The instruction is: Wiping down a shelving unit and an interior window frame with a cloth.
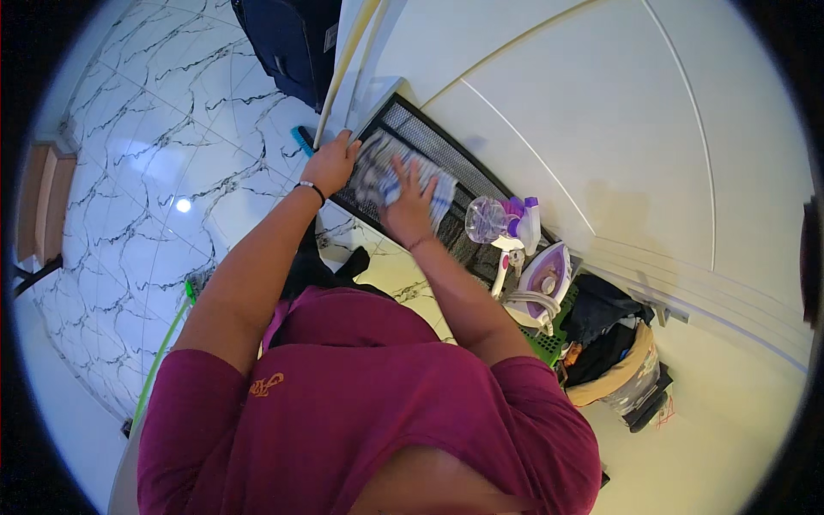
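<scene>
A black mesh shelf (412, 120) runs diagonally along the white wall. On it lies a grey, white and blue striped cloth (369, 167), blurred toward its left part. My left hand (331, 163), with a dark band at the wrist, is closed round the shelf's left end beside the cloth. Spread fingers of my right hand (412, 208) press flat on the cloth's middle. To the right of that hand stand a clear spray bottle (487, 220) with a purple and white top and a white and purple steam iron (548, 276), its cord bundled beside it.
A basket (627, 369) filled with dark clothes stands at the right, near a green perforated crate (549, 343). A dark blue suitcase (292, 51) is at the top. Below it lies a blue brush (302, 140) on the marble-patterned floor (172, 154). A green-handled broom (167, 348) leans at the left.
</scene>
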Available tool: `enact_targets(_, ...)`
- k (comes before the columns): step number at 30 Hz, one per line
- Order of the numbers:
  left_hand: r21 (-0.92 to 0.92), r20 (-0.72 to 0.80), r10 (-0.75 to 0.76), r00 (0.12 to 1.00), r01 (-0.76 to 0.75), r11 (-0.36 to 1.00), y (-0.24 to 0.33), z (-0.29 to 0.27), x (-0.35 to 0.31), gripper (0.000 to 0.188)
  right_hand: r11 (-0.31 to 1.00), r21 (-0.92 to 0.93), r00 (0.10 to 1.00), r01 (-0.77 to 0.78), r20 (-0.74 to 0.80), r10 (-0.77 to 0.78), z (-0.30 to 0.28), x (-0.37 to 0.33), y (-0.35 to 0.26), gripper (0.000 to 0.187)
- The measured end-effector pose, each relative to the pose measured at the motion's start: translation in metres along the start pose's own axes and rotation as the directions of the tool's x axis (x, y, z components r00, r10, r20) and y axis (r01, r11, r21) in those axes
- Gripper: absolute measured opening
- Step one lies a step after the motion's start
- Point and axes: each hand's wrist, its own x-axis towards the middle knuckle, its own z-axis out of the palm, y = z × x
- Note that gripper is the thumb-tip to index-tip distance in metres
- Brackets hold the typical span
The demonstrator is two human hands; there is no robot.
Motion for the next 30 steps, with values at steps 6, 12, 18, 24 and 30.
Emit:
enact_targets(6, -0.018, -0.007, 0.024, 1.0, -0.024, 1.0, -0.001, 0.001, 0.0, 0.036, 0.952, 0.306, 1.0, -0.003, -0.027, 0.012, -0.013, 0.005, 0.002, 0.063)
enact_targets(12, -0.03, 0.017, -0.007, 1.0, 0.008, 1.0, 0.003, -0.001, -0.001, 0.037, 0.992, 0.069, 0.949, -0.105, -0.291, 0.121, -0.003, 0.053, 0.03, 0.073)
enact_targets(18, -0.026, -0.049, 0.023, 0.999, -0.024, 0.999, -0.006, 0.004, -0.003, 0.034, 0.997, 0.074, 0.999, -0.012, -0.032, 0.014, 0.008, 0.011, -0.003, 0.067)
enact_targets(24, -0.041, -0.014, 0.019, 1.0, -0.02, 0.999, 0.0, 0.002, 0.003, 0.033, 1.0, -0.007, 0.989, -0.028, -0.144, 0.027, -0.008, 0.054, 0.033, 0.063)
enact_targets(30, -0.047, -0.02, 0.02, 1.0, -0.02, 0.999, -0.005, 0.002, 0.0, 0.034, 0.996, -0.045, 0.996, -0.083, -0.029, 0.081, -0.004, 0.039, 0.007, 0.062)
